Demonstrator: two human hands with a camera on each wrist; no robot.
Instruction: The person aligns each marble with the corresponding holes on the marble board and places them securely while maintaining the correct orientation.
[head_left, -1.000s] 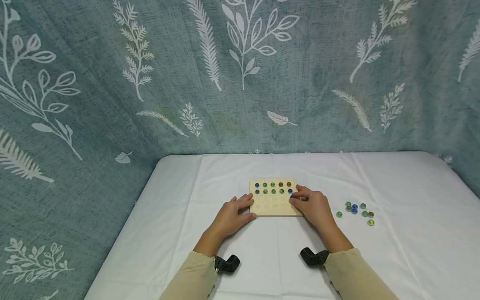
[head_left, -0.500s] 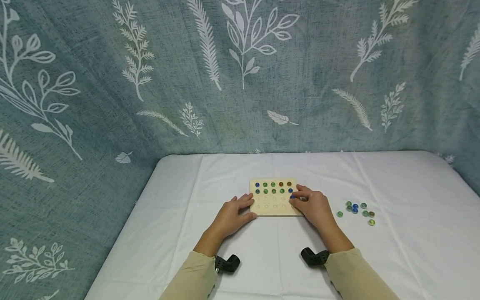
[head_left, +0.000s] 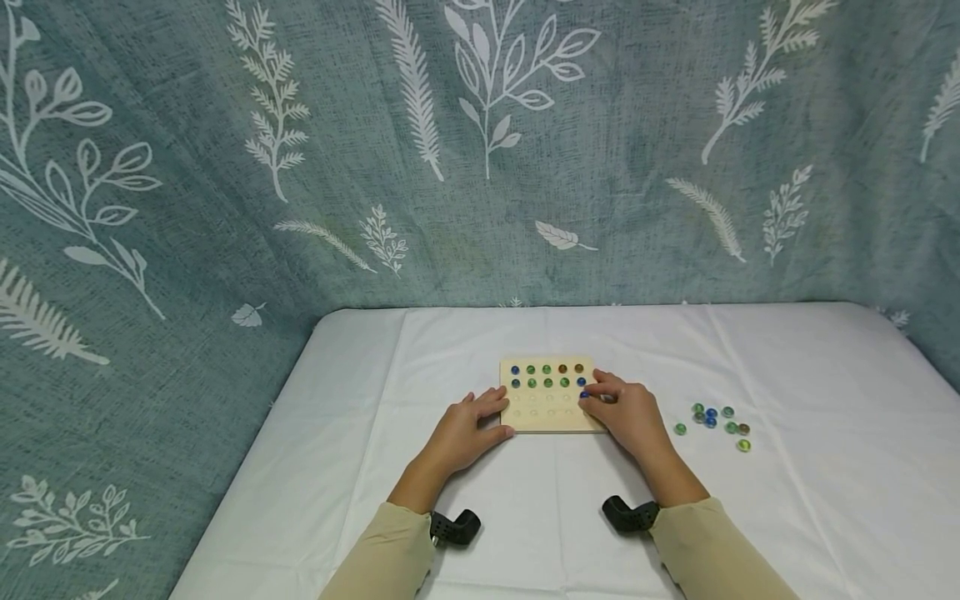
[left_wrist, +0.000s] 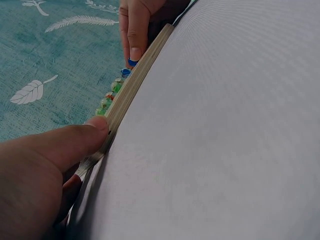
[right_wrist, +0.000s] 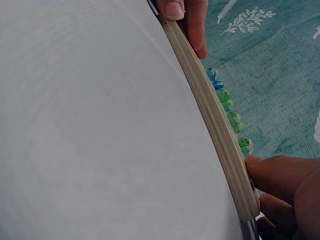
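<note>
Your right hand (head_left: 628,412) pinches a marble (head_left: 584,396), left hand (head_left: 467,427) spread on the board (head_left: 550,424); released off-centre, the marble could roll.

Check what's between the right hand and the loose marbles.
Only bare white cloth separates the right hand from the loose marbles; head view shows it.

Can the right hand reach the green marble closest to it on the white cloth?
Probably yes: nothing visible blocks the right hand from that green marble. But the hand holds a blue marble at the board, so it likely must release this first.
</note>
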